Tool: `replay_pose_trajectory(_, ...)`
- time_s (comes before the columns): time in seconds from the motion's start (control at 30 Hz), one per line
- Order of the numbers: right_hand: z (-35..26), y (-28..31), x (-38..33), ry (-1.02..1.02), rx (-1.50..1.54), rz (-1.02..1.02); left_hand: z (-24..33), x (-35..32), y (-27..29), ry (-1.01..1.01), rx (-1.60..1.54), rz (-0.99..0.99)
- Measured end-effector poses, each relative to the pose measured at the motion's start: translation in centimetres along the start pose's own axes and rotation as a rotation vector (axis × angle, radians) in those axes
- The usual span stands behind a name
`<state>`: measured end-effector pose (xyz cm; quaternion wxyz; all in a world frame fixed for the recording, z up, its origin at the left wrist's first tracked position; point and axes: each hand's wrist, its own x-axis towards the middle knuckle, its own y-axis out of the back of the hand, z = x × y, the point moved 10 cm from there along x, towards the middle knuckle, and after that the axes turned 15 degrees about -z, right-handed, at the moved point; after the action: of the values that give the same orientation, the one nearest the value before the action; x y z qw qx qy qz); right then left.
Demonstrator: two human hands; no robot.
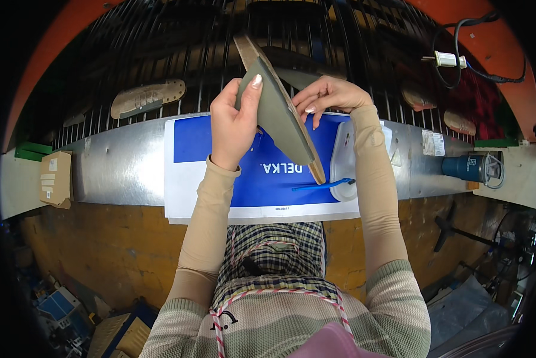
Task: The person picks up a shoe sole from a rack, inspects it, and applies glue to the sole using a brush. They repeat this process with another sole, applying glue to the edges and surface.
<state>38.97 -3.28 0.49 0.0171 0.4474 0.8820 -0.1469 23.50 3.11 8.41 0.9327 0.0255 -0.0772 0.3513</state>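
1. While my left hand (231, 126) is pinching the grey-green piece (272, 122), its thumb is pressing flat on the face and its fingers are reaching behind, mostly out of sight.
2. With that piece as the clock's centre, my right hand (338, 95) is hovering between 2 and 3 o'clock, its fingers bending loosely beside the brown edge; I cannot tell whether they are touching it or pinching anything.
3. Above the blue-and-white sheet (199, 142), the piece is leaning, one end pointing to 11 o'clock, the other to 5.
4. Near its lower end, a slim blue tool (315, 187) is lying toward 5 o'clock, and a translucent tray (342, 155) toward 4.
5. Judging by this pose, I am probably checking or working along the edge.
6. From here, the next move is likely calling for a steady left pinch, with my right fingertips meeting the edge lightly and the lower end staying clear of the tool.
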Motion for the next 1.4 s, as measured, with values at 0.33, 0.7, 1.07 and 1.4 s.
replay_pose_trajectory(0.33, 0.0, 0.9, 0.1, 0.013, -0.041, 0.075, -3.4, 0.5, 1.6, 0.092, -0.224, 0.088)
replay_pose_trajectory(0.7, -0.1, 1.9, -0.3, -0.002, -0.128, 0.141, -6.8, 0.3, 2.1, 0.193, -0.495, 0.144)
replay_pose_trajectory(1.07, -0.2, 2.1, -0.5, 0.147, 0.054, 0.089, -9.4, -0.4, 1.7, 0.296, -0.838, 0.211)
replay_pose_trajectory(1.4, -0.9, 1.5, -0.1, 0.176, 0.057, 0.048, -11.1, -0.9, 1.4, 0.327, -1.023, 0.229)
